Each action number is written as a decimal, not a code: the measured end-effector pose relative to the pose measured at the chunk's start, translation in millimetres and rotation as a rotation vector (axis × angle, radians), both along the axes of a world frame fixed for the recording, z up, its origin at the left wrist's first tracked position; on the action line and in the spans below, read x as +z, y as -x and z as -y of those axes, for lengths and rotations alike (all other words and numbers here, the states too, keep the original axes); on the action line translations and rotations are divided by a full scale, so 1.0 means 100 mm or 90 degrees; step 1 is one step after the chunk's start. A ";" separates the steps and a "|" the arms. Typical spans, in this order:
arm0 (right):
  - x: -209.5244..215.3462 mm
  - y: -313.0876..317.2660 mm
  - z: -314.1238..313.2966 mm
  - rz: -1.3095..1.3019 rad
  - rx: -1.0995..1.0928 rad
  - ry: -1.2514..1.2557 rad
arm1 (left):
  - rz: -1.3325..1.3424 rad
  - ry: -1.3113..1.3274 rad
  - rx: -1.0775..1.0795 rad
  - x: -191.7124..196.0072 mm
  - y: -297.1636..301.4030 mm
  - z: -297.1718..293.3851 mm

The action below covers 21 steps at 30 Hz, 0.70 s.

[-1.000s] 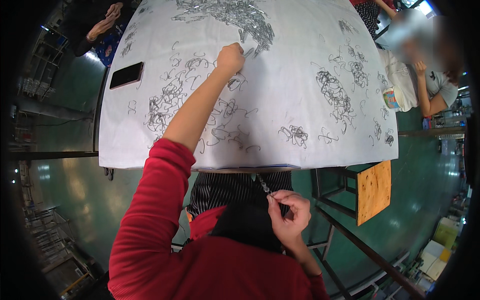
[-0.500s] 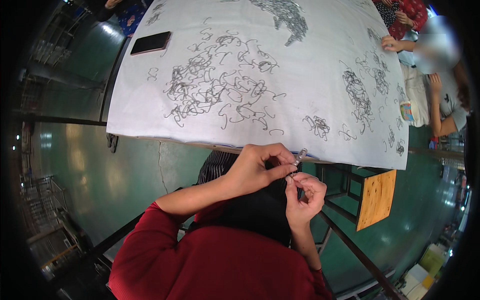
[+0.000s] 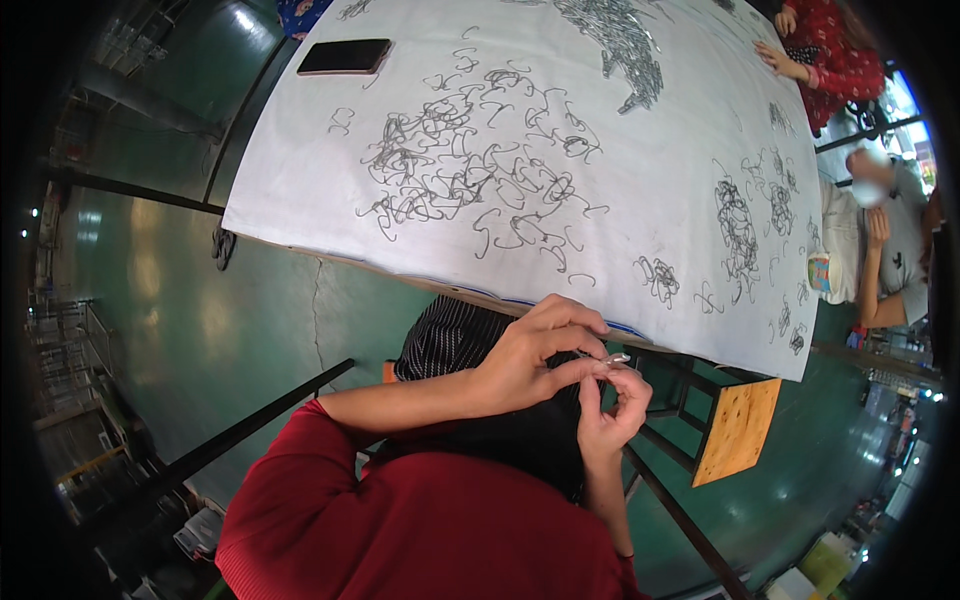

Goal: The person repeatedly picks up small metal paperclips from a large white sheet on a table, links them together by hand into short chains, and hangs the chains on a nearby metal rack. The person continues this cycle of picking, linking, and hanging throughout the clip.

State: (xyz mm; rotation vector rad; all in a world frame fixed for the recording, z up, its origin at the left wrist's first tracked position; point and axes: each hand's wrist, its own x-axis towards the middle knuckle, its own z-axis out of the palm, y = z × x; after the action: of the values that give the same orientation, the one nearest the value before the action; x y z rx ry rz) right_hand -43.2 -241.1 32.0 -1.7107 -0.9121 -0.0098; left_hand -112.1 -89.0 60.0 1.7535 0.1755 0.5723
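My left hand (image 3: 540, 355) and my right hand (image 3: 612, 412) meet just off the near edge of the white-covered table (image 3: 300, 215). Between their fingertips pokes out a small shiny metal piece (image 3: 619, 358), lying nearly level. The left thumb and forefinger pinch it, its inner end hidden. My right thumb and fingers are closed against it; whether they also hold a wire is hidden. On the tabletop ahead spreads a loose heap of curved wire hooks (image 3: 430, 185). Farther back lies a dense pile of shiny slim metal pieces (image 3: 628, 60).
A dark phone (image 3: 343, 57) lies at the far left of the table. Smaller clusters of hooks (image 3: 738, 235) sit toward the right. Co-workers sit along the right side, one with a hand (image 3: 782, 62) on the cloth. A wooden stool (image 3: 735, 432) stands below the right corner.
The shiny metal piece has tipped from nearly upright to almost level. My hands have drawn closer together, the right fingers now up against the piece. The whole view has shifted slightly.
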 end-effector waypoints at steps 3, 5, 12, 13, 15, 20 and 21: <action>0.09 -0.22 -0.15 -0.173 -0.029 -0.106 | 0.039 -0.014 0.015 -0.05 0.05 -0.04; 0.12 -0.57 -0.40 -0.078 0.003 0.067 | 0.035 -0.014 0.027 -0.08 0.12 -0.05; -0.05 -1.22 -2.54 0.247 0.400 0.356 | 0.033 -0.003 0.037 -0.18 0.20 -0.06; -0.06 -1.23 -2.74 0.272 0.427 0.398 | 0.040 -0.005 0.046 -0.18 0.21 -0.05; -0.07 -1.24 -3.03 0.346 0.491 0.502 | 0.029 -0.001 0.051 -0.19 0.23 -0.04; -0.18 -1.24 -3.11 0.541 0.513 0.572 | 0.046 -0.012 0.053 -0.20 0.24 -0.05; -0.20 -1.22 -3.05 0.554 0.497 0.531 | 0.048 -0.013 0.054 -0.21 0.24 -0.05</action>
State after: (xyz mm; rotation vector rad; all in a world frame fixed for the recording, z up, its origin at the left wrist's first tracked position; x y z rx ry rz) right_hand 78.6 64.0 12.1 -1.9646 -2.4571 0.1814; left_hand -135.7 -83.8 38.9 1.7476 0.1927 0.7026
